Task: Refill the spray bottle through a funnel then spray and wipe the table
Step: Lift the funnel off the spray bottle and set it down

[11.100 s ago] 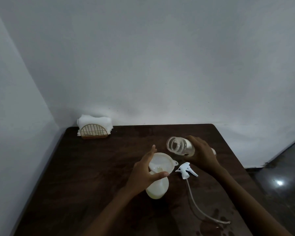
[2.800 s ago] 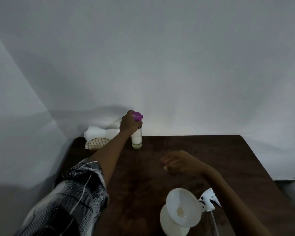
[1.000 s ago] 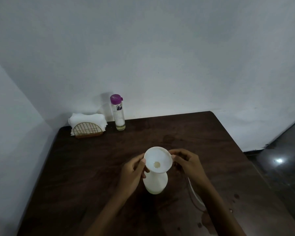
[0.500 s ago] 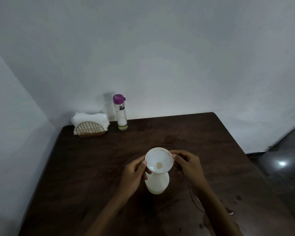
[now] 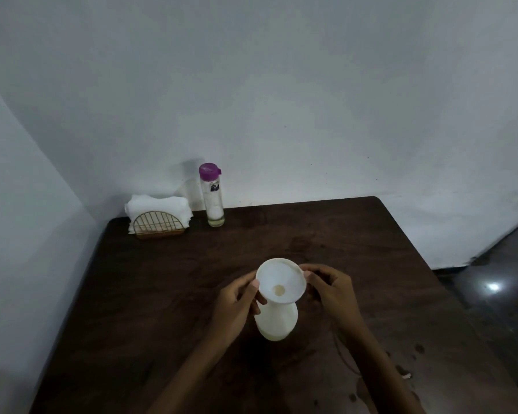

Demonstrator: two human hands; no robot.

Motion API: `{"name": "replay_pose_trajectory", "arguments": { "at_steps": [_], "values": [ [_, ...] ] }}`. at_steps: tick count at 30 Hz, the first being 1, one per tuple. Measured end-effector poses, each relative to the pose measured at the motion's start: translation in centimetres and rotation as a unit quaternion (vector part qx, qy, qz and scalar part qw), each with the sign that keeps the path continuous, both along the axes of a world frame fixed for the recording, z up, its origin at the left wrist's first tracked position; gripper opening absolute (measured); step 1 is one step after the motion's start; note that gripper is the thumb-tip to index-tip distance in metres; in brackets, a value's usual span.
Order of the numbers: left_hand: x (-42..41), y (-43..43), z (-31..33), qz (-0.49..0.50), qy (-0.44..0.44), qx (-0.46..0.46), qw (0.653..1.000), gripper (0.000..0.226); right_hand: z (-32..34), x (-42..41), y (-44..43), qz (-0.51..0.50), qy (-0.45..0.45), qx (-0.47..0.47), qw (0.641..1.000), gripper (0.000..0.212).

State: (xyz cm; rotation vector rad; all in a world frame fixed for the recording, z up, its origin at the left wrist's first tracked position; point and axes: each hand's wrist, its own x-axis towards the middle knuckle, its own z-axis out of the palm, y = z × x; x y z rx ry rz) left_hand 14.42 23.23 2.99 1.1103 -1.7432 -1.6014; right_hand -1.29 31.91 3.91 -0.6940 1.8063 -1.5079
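Note:
A white spray bottle [image 5: 277, 324] without its head stands upright on the dark wooden table [image 5: 162, 294]. A white funnel [image 5: 281, 279] sits in its neck. My left hand [image 5: 237, 303] pinches the funnel's left rim, fingers curled beside the bottle's neck. My right hand [image 5: 332, 288] pinches the funnel's right rim at its small tab. The spray head is hidden behind my right arm; only part of its thin tube [image 5: 340, 351] shows.
A clear refill bottle [image 5: 212, 195] with a purple cap stands at the back by the wall. Left of it a gold wire holder [image 5: 157, 224] keeps white napkins. Wet spots [image 5: 401, 369] lie near the table's right front. Walls close the back and left.
Since the refill bottle was set at the back, both hands have come to the funnel. Over the last second they have held it on the bottle almost unmoved.

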Motion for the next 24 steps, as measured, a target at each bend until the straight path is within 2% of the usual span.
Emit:
{"name": "replay_pose_trajectory", "arguments": {
  "at_steps": [11, 17, 22, 24],
  "values": [
    [0.0, -0.4, 0.0, -0.019, -0.022, 0.004, 1.0, 0.026, -0.2, -0.1, -0.1, 0.001, 0.012, 0.034, 0.999, 0.019],
    [-0.4, -1.6, 3.1, -0.027, 0.007, -0.007, 1.0, 0.02, 2.6, -1.1, -0.9, 0.007, -0.003, -0.021, 1.0, 0.021],
    [-0.9, -5.3, 5.2, -0.039, -0.037, -0.092, 0.994, 0.029, 5.3, -2.5, -3.8, 0.054, 0.041, -0.069, 0.995, 0.026],
    [-1.3, -7.5, 5.0, -0.029, -0.065, -0.147, 0.987, 0.032, 5.5, -3.2, -6.0, 0.072, 0.101, -0.068, 0.99, 0.025]
  ]
}}
